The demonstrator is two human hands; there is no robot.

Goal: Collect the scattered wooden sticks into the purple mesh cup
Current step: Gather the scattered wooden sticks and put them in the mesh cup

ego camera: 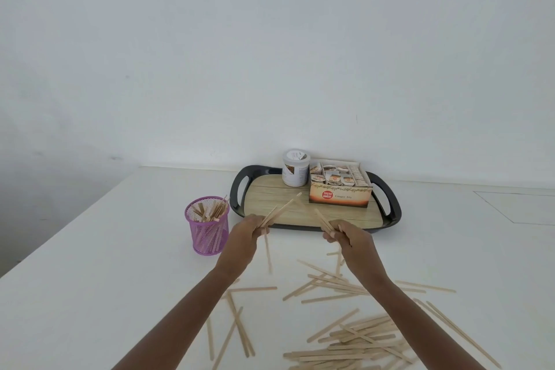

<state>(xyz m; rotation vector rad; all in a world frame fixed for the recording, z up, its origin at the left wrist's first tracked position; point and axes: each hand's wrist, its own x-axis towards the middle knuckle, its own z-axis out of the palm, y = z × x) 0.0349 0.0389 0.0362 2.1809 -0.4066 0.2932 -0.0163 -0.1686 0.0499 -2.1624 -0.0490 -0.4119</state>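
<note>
Both hands are up above the worktop (90, 294) and each one is closed around a little bunch of sticks. Our left hand (244, 233) grips a few sticks (280, 210) that fan out toward the tray (390, 204). Our right hand (345, 234) grips a shorter bunch (323, 221). The purple mesh cup (207, 224) stands just to the left of our left hand, and it has lots of sticks in it already. Many more loose sticks (354, 336) lie on the worktop close to us, mostly on the right. We think we are at the carrying step. Next we should bring each bunch over the cup, tip the sticks up, and let them drop in without knocking it over
</note>
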